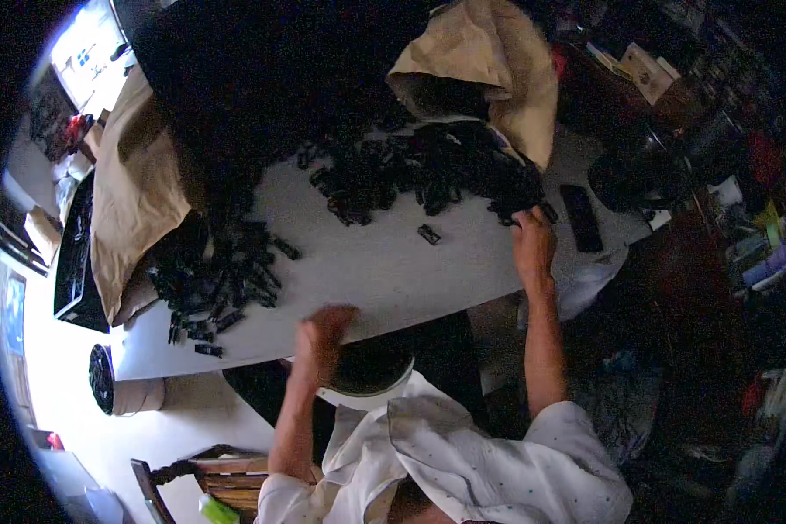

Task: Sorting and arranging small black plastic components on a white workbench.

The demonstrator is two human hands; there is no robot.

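Note:
My right hand [533, 237] reaches to the right end of a heap of small black pieces [384, 170] on the pale table [349, 271]. Its fingers are pressed together on a small black piece [508, 211] at the heap's edge; the grip is partly hidden. My left hand [323, 336] is over the table's front edge, smeared by motion, so its fingers do not show clearly. Below it stands a round bucket [402, 384] with a pale rim. One loose black piece [428, 234] lies between the heap and the edge. A second pile of black pieces [236, 279] lies at the left.
A brown paper sack [524, 79] lies open behind the heap, and another brown sack [140, 201] stands at the left. A dark flat phone-like object [581, 218] lies right of my right hand. A white bucket [140, 393] and a wooden chair [227, 476] stand at lower left.

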